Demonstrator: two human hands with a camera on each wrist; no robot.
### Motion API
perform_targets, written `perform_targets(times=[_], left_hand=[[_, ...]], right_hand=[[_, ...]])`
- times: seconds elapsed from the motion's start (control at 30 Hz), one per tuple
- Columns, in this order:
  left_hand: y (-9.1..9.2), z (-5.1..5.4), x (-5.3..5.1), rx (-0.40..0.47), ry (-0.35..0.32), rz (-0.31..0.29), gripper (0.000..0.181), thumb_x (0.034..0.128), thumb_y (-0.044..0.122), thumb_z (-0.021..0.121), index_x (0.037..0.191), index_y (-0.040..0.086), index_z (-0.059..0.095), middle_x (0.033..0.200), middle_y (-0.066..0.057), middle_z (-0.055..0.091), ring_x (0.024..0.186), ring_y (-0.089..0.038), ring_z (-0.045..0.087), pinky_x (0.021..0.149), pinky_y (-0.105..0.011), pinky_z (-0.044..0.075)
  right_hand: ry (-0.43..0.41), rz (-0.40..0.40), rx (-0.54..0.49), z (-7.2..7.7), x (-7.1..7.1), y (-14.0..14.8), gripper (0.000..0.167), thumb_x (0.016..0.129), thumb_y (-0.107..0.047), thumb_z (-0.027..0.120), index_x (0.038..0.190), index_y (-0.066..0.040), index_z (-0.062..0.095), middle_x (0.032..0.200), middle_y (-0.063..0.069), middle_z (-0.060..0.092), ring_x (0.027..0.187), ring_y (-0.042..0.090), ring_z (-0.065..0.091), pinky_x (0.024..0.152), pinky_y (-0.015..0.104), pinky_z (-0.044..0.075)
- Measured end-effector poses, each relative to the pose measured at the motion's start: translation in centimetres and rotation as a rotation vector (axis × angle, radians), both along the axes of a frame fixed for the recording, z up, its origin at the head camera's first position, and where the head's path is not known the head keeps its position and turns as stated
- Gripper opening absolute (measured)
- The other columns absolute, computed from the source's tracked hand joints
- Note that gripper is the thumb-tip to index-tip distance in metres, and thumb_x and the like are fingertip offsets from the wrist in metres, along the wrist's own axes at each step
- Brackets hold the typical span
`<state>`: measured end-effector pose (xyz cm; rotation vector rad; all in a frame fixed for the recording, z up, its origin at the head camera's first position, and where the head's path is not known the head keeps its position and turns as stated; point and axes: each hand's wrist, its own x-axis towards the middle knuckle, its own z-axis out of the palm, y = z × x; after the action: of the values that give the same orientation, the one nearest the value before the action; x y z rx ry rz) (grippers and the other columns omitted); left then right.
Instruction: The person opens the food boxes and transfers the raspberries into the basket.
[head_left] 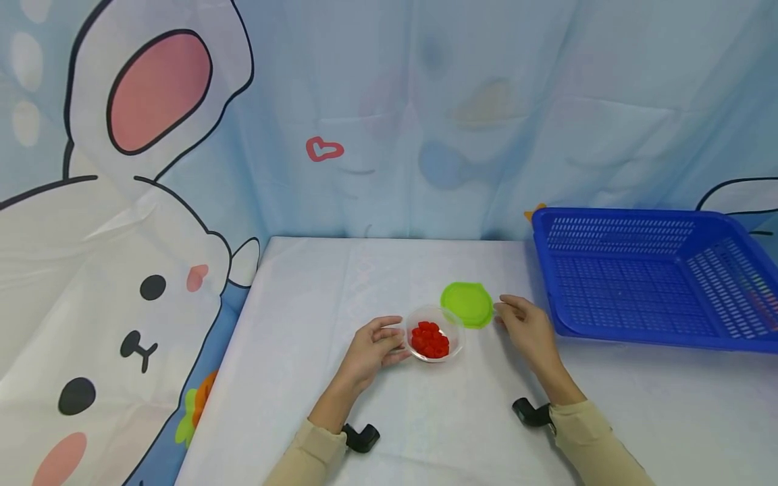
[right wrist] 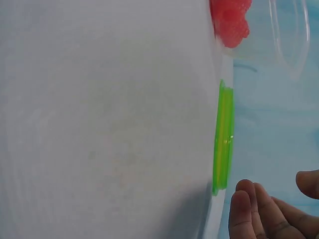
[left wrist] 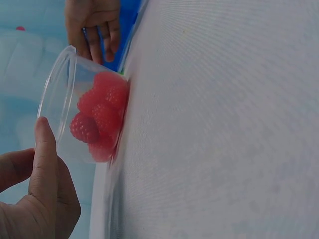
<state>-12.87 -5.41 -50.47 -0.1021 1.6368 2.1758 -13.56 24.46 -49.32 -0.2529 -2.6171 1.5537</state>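
Two beige sleeves (head_left: 306, 455) are showing at the bottom edge, closest to the viewer, with a black cam (head_left: 361, 438) sticking out by each wrist; just past those, the left hand (head_left: 371, 347) is resting at the left side of the cup (head_left: 428, 313), fingers loosely bent and curving along it rather than clenching; one digit is lining up with the rim in the left wrist view, but honestly I can't tell how firmly anything's pressing on the plastic; the right hand (head_left: 525, 331) is hovering just right of the lid (head_left: 468, 305), totally released, fingers relaxing side by side and thumb standing apart from them; the cup is standing upright on the white table (head_left: 340, 283), between the hands but nearer the left one, and it's holding a heap of bumpy red berries (head_left: 430, 340) at the bottom; a bit behind it and to the right, the green lid is lying flat, with the cup's rim overlapping its edge from the head view; farther right, a blue basket (head_left: 656, 339) with slotted walls is sitting well apart from the cup; behind all that, a light blue curtain (head_left: 377, 81) is hanging, showing off a small red heart (head_left: 324, 149), while a big printed rabbit (head_left: 115, 270) is filling the left side.
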Motion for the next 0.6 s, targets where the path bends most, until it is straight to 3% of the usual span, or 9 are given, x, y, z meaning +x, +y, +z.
perform_targets(times=[0.2, 0.33, 0.6], left_hand=[[0.0, 0.0, 0.0, 0.006, -0.003, -0.002, 0.039, 0.0962, -0.002, 0.063, 0.134, 0.0, 0.055, 0.108, -0.015, 0.059, 0.088, -0.02, 0.061, 0.083, -0.041, 0.06], [0.0, -0.1, 0.0, 0.0, -0.003, -0.002, 0.039, 0.0961, -0.001, 0.064, 0.134, 0.001, 0.056, 0.108, -0.015, 0.059, 0.088, -0.02, 0.061, 0.083, -0.041, 0.06], [0.0, -0.2, -0.1, 0.008, -0.005, 0.0, 0.039, 0.0959, -0.001, 0.065, 0.134, 0.0, 0.056, 0.108, -0.015, 0.059, 0.087, -0.02, 0.061, 0.083, -0.041, 0.06]], right_hand=[[0.066, 0.041, -0.091, 0.0, 0.2, -0.8, 0.046, 0.102, -0.03, 0.061, 0.134, 0.004, 0.059, 0.118, 0.022, 0.066, 0.094, 0.023, 0.068, 0.076, 0.022, 0.058], [0.097, 0.092, -0.139, 0.0, 0.2, -1.5, 0.04, 0.1, -0.024, 0.066, 0.13, 0.002, 0.063, 0.111, 0.021, 0.066, 0.091, 0.023, 0.067, 0.075, 0.025, 0.059], [0.067, 0.187, -0.14, -0.1, 0.0, -2.9, 0.034, 0.096, -0.011, 0.069, 0.128, 0.0, 0.066, 0.108, 0.018, 0.061, 0.087, 0.02, 0.061, 0.071, 0.02, 0.053]])
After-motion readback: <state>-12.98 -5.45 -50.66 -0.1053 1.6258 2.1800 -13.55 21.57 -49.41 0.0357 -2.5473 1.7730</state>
